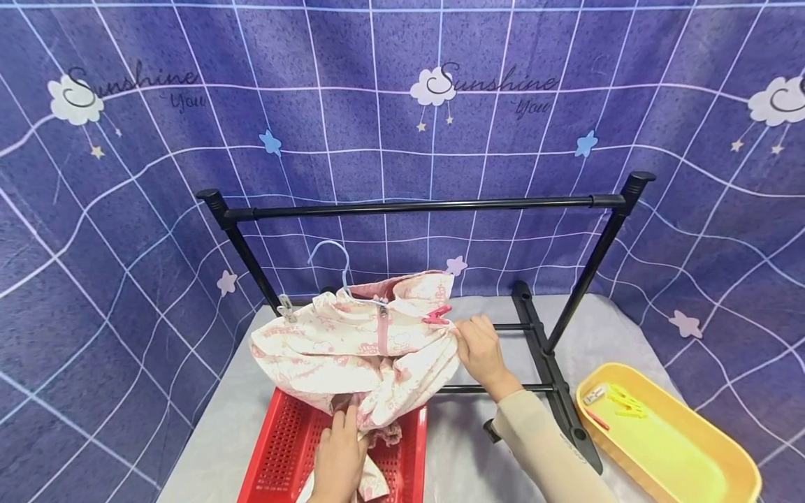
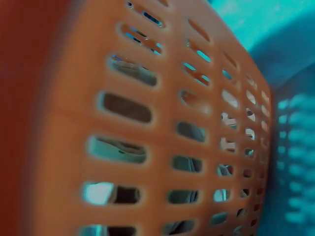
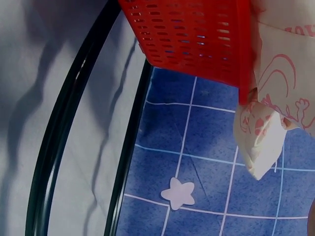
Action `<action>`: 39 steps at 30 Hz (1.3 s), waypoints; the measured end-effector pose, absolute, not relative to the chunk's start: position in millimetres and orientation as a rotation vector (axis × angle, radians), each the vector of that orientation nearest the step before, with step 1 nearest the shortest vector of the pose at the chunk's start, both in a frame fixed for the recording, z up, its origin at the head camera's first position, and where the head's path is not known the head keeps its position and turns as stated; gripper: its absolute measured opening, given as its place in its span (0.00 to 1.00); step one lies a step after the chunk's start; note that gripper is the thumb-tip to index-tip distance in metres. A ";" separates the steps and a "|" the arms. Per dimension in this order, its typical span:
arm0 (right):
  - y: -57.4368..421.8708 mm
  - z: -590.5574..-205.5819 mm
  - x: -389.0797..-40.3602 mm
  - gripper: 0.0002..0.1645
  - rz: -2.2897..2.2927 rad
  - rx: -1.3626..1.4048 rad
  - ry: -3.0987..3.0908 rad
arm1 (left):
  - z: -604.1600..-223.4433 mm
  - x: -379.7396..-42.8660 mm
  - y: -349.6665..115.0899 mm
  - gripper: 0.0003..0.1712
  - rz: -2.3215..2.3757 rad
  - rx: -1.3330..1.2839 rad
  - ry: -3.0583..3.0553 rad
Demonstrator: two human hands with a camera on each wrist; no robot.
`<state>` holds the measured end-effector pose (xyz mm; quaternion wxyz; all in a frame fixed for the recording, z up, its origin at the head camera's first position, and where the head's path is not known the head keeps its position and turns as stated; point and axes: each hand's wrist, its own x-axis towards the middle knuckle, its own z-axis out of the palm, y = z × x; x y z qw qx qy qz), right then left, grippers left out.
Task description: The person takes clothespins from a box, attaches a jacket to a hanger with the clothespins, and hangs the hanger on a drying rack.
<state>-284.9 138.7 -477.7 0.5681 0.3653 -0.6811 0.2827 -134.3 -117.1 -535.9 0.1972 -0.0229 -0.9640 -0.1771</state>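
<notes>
A white garment with pink print hangs in soft folds from a pale blue wire hanger in the head view. A pink clothespin bites its upper right edge, and a clear clip sits at the upper left. My right hand grips the cloth at the right side, just below the pink clothespin. Lower down, my left hand pinches the garment's bottom edge, over the red basket. In the right wrist view a corner of the printed cloth hangs beside the basket.
Behind the garment stands a black rack with a horizontal bar and a footed side frame. A yellow tray at the right holds yellow clothespins. More pale cloth lies in the basket.
</notes>
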 end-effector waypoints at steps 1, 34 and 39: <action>139.0 -476.9 -284.6 0.19 0.665 0.863 -1.596 | -534.9 -134.0 -117.4 0.31 -0.489 -0.070 -2.694; 154.3 -462.9 -283.1 0.18 0.644 0.886 -1.561 | -503.9 -142.8 -124.1 0.23 -0.268 -0.529 -2.228; 155.1 -461.5 -282.5 0.18 0.636 0.881 -1.562 | -498.0 -145.2 -122.7 0.22 -0.243 -0.555 -2.190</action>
